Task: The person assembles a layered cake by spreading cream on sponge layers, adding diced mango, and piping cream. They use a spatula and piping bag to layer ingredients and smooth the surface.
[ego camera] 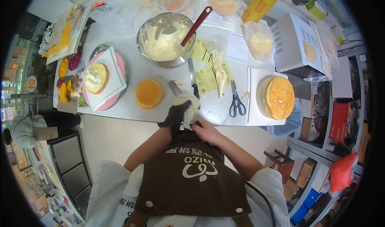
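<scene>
My left hand, in a black glove, grips a whitish cloth folded around a spatula, whose metal blade sticks out beyond the cloth. My bare right hand is closed on the spatula's dark handle, close to the apron. A round sponge cake layer lies left of the blade. Farther left, another layer topped with cream rests on a white board over a pink turntable. A knife with a black handle lies just right of the cloth.
A steel bowl of cream with a red-handled spatula stands at the back. Scissors, a filled piping bag and a tall sponge cake are on the right. Cut mango lies far left. A person is beyond.
</scene>
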{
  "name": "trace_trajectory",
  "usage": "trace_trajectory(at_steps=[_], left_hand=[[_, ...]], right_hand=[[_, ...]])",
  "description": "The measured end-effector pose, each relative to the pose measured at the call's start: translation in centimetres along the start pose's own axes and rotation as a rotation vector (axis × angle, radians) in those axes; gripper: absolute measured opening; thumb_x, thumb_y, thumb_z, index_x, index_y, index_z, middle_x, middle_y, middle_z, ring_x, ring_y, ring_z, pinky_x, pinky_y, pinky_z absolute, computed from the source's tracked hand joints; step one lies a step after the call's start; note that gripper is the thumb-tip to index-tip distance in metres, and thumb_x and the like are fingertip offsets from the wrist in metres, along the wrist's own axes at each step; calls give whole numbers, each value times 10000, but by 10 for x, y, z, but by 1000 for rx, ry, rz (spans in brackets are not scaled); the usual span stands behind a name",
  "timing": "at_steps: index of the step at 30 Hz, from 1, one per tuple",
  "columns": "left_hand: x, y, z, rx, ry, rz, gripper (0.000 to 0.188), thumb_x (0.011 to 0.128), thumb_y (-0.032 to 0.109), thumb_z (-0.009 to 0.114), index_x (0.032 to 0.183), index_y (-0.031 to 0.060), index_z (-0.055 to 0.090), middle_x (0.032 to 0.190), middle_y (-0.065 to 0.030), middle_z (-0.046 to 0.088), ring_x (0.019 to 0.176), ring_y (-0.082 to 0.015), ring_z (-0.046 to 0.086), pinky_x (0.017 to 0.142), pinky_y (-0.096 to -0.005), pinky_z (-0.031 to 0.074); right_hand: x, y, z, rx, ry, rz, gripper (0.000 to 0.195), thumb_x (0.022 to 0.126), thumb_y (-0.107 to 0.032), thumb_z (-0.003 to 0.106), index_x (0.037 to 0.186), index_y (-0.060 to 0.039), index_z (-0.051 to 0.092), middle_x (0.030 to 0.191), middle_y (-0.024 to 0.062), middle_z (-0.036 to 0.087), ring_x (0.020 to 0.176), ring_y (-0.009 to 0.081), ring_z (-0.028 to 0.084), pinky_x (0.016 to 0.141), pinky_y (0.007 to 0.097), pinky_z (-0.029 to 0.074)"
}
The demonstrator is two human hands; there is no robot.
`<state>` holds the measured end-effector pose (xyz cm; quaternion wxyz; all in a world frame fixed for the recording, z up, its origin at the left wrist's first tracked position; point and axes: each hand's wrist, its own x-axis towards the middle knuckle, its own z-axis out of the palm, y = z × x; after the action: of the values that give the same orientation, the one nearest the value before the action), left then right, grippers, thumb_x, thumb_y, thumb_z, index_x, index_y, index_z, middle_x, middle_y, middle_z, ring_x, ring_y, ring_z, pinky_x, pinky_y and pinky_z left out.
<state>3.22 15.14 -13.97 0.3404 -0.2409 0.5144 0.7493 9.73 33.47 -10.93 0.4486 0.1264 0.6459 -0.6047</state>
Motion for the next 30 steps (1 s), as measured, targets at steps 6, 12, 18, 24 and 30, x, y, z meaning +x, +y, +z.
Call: trace_trajectory(at_steps=[6,12,18,24,30], left_hand=[[42,26,-40,232,306,216,343,1037,332,655,1220,56,742,981,-60,757,868,-144,705,770,-304,555],[29,8,-55,1079,392,516,951,830,256,851,1583,5,328,1583,-312,388,1408,-453,478,1134,-496,447],[-29,-4,-30,1266,318,794,914,871,208,781,1636,81,296,1676,-300,266,1431,-512,444,1097,-564,477],[-59,-11,-38,1200,271,630,893,876,224,779,1629,102,315,1664,-289,304,1453,-489,442,1096,-529,490],[-50,-6,-45,1199,313,733,814,896,229,763,1594,96,366,1652,-272,338,1311,-502,570,1001,-551,545]], right_hand=[[-80,52,-76,-205,108,119,341,1024,-375,667,887,-70,603,646,-2,541,503,99,534,449,272,455],[3,13,-169,-550,1026,-232,352,973,-342,676,990,8,706,884,235,722,875,432,707,792,497,553],[100,-11,-199,-591,1207,-159,426,895,-298,740,1190,2,669,1088,257,736,1042,416,705,922,489,562],[125,-39,-199,-605,1038,73,389,893,-240,746,1224,-56,656,1127,204,749,1042,404,711,922,469,576],[123,-34,-211,-517,993,-70,278,907,-261,697,1060,-29,703,1023,192,760,958,400,724,832,465,568]])
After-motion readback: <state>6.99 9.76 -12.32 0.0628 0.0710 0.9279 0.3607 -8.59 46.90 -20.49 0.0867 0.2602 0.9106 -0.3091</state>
